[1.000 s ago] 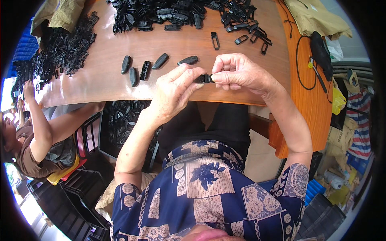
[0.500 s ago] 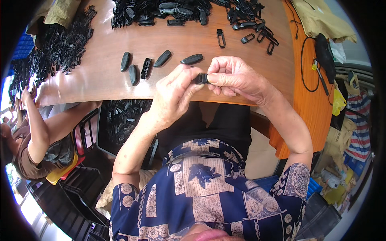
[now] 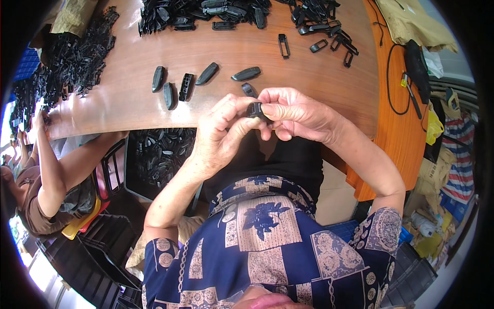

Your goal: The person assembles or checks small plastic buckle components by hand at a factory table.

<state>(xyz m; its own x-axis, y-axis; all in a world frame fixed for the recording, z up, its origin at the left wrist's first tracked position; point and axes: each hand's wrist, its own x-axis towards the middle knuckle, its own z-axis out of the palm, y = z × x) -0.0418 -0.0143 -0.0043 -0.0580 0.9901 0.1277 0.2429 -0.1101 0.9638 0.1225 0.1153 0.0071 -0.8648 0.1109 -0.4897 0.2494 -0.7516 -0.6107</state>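
Observation:
Both hands meet over the table's near edge, pinching one small black plastic part [image 3: 254, 109] between them. My left hand [image 3: 220, 125] grips its left side with thumb and fingers. My right hand [image 3: 294, 114] has its thumb pressed on the right side, with the fingertips curled beneath. Fingers cover much of the part, so its full shape is hidden. Just beyond the hands lies a dark oval plastic piece [image 3: 249, 90]. Several similar elongated black pieces [image 3: 207, 74] are spread to the left of it, and one slotted black piece [image 3: 186, 87] lies among them.
Piles of black plastic parts [image 3: 226, 10] and frame-like pieces [image 3: 314, 26] cover the table's far side. A heap of black parts [image 3: 77, 62] lies far left, where another person's arm [image 3: 43, 149] reaches. A black bin [image 3: 159, 154] of pieces stands below the edge; a cable [image 3: 389, 85] lies right.
My hands have shifted slightly toward me and turned the held part, showing more of its face. The oval piece beyond the fingers is now uncovered.

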